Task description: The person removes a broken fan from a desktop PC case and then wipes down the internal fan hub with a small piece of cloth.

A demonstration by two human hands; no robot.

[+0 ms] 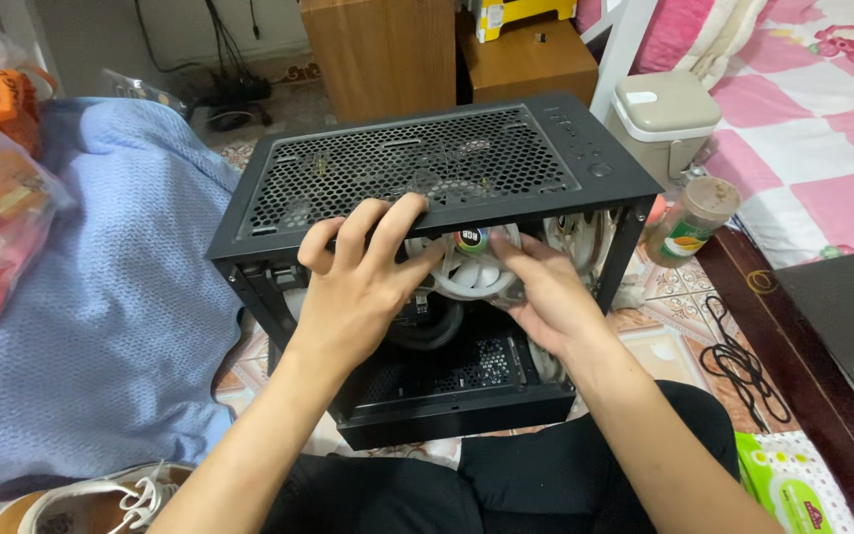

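I had the black computer case at frame centre, open side toward me, white fan just inside its top edge. My left hand gripped the mesh top's rim at 9 o'clock of the fan, fingers curled over. My right hand at 3 o'clock pinched the fan's frame; a jar stood further out at 3 o'clock.

Left hand: was bare, no ring or glove.
Right hand: was bare, unadorned.
Forearms: were uncovered, no sleeves or watch visible.
Legs: wore black trousers.
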